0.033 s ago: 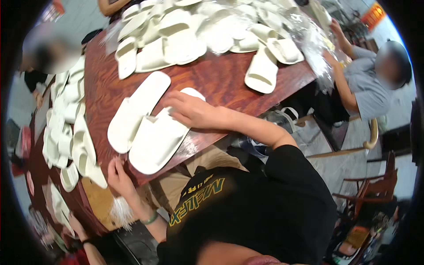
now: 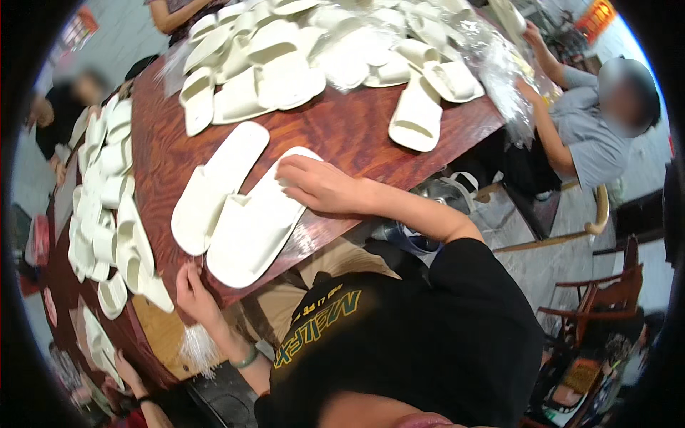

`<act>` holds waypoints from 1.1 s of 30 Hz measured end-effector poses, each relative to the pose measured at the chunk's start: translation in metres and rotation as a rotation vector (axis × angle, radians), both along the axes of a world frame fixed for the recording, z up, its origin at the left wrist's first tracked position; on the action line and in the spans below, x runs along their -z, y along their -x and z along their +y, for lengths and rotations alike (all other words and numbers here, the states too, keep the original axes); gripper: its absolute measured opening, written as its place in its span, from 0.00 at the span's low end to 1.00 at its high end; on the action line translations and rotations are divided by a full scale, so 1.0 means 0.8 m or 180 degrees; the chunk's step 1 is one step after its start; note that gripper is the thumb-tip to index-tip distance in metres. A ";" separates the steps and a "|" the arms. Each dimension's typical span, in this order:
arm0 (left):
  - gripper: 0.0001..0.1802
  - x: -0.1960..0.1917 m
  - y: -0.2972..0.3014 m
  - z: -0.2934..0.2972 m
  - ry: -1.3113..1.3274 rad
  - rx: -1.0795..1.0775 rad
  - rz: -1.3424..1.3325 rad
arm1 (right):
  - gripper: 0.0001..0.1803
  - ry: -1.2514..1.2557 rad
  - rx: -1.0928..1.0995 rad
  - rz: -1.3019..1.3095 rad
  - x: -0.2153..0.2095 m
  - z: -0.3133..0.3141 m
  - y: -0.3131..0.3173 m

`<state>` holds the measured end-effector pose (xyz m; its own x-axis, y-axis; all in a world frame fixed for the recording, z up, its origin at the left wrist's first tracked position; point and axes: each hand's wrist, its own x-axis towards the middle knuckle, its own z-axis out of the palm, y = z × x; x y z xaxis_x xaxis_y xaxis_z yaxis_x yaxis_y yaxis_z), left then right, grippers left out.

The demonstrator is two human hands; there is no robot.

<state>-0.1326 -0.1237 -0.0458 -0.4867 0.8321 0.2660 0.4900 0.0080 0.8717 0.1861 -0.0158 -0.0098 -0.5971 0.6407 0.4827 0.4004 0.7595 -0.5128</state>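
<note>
A pair of white slippers lies side by side on the brown wood-grain table [image 2: 328, 121] in front of me. My right hand [image 2: 321, 184] is on the bare heel part of the nearer slipper [image 2: 246, 242], with its fingers bent and closed against it. The other slipper [image 2: 221, 178] lies to its left, the two touching near their toe bands. At the table's near left edge, just beyond the toes, my left hand [image 2: 196, 294] has its fingertips pinched together. A faint thin strand shows near those fingertips, but what they hold is too small to make out.
A heap of white slippers [image 2: 285, 68] and clear plastic bags [image 2: 499, 71] covers the table's far side. More slippers [image 2: 103, 207] are piled on the left. White strands [image 2: 200, 349] hang below my left wrist. A person in grey [image 2: 571, 121] works at the right; others are nearby.
My right hand has moved slightly right along the nearer slipper, and its fingers have settled on the heel part. My left hand stays pinched near the edge. The whole view has shifted a little.
</note>
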 end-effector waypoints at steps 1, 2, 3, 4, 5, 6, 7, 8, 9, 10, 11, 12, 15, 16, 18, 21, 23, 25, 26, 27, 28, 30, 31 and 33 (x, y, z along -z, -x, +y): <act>0.11 0.000 -0.007 -0.002 -0.0097 -0.0020 -0.0109 | 0.13 -0.0005 0.0229 0.0024 0.004 -0.017 -0.025; 0.11 0.003 -0.007 -0.001 0.0001 0.0042 -0.0139 | 0.13 -0.0025 0.0344 0.0007 0.008 -0.029 -0.051; 0.11 0.008 -0.006 0.003 -0.0103 0.0133 -0.0145 | 0.12 0.0035 0.0660 0.0005 0.012 -0.041 -0.075; 0.11 0.012 0.000 0.003 -0.0190 0.0170 -0.0136 | 0.12 0.0114 0.0923 0.0018 0.016 -0.050 -0.090; 0.11 0.016 0.006 0.006 -0.0139 0.0154 -0.0199 | 0.12 0.0121 0.0943 0.0017 0.021 -0.054 -0.102; 0.11 0.018 0.008 0.006 -0.0118 0.0104 -0.0198 | 0.11 0.0104 0.1120 0.0082 0.026 -0.056 -0.103; 0.11 0.019 0.015 -0.002 -0.0171 -0.0037 -0.0368 | 0.11 0.0122 0.1175 0.0160 0.030 -0.057 -0.094; 0.12 0.017 0.023 -0.007 -0.0233 -0.0231 -0.0522 | 0.12 0.0134 0.1311 0.0046 0.026 -0.060 -0.090; 0.11 -0.017 0.005 -0.012 0.0261 -0.0649 -0.0453 | 0.13 0.0145 0.1221 -0.0047 0.015 -0.058 -0.076; 0.11 -0.002 0.014 -0.017 -0.0164 -0.0473 -0.1222 | 0.15 -0.0291 0.1251 -0.0139 0.001 -0.061 -0.067; 0.09 0.011 0.005 -0.005 0.0072 -0.0619 -0.0653 | 0.17 0.0338 0.1581 -0.0463 -0.011 -0.067 -0.077; 0.08 0.044 0.011 0.019 0.0037 -0.0273 0.0650 | 0.18 -0.0608 0.1684 -0.0886 -0.001 -0.072 -0.110; 0.05 0.008 0.015 0.063 -0.1009 -0.0176 0.1686 | 0.18 0.0188 0.1486 0.0169 0.012 -0.071 -0.167; 0.06 0.009 0.028 0.058 -0.0753 -0.0107 0.1341 | 0.17 -0.0220 0.1458 -0.0398 0.012 -0.064 -0.159; 0.06 0.017 0.050 0.046 -0.0399 -0.0424 0.1216 | 0.15 0.0085 0.1023 -0.0253 0.017 -0.055 -0.125; 0.05 0.036 0.057 0.022 -0.0370 -0.0783 0.1273 | 0.13 -0.0310 0.0600 -0.0806 0.015 -0.073 -0.080; 0.06 0.033 0.057 0.012 -0.0348 -0.0836 0.1300 | 0.13 -0.0106 0.0629 -0.0671 0.028 -0.087 -0.069; 0.08 0.031 0.054 0.005 -0.0270 -0.0792 0.1530 | 0.13 -0.0028 0.0725 -0.0508 0.042 -0.094 -0.068; 0.08 0.028 0.057 0.004 -0.0272 -0.0780 0.1554 | 0.13 -0.0020 0.0735 -0.0485 0.045 -0.096 -0.069; 0.07 0.022 0.055 0.009 -0.0293 -0.0824 0.1551 | 0.13 -0.0149 0.0872 -0.0463 0.047 -0.099 -0.075; 0.07 0.018 0.054 0.014 -0.0312 -0.0854 0.1553 | 0.13 -0.0272 0.1021 -0.0440 0.050 -0.104 -0.082; 0.06 0.019 0.065 0.040 -0.0085 -0.0475 0.2751 | 0.14 -0.0444 0.1412 -0.0185 0.053 -0.109 -0.110; 0.06 0.012 0.058 0.055 -0.0109 -0.0026 0.2438 | 0.17 -0.0588 0.1814 -0.0413 0.042 -0.118 -0.131; 0.06 0.041 0.052 0.068 -0.1015 0.0450 0.1968 | 0.23 -0.0544 0.2528 -0.0714 0.013 -0.129 -0.164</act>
<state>-0.1741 -0.0696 -0.0787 -0.0612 0.7117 0.6998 0.8733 -0.3014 0.3828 0.3170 -0.1193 -0.0204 -0.0932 0.8398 0.5348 0.9271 0.2691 -0.2610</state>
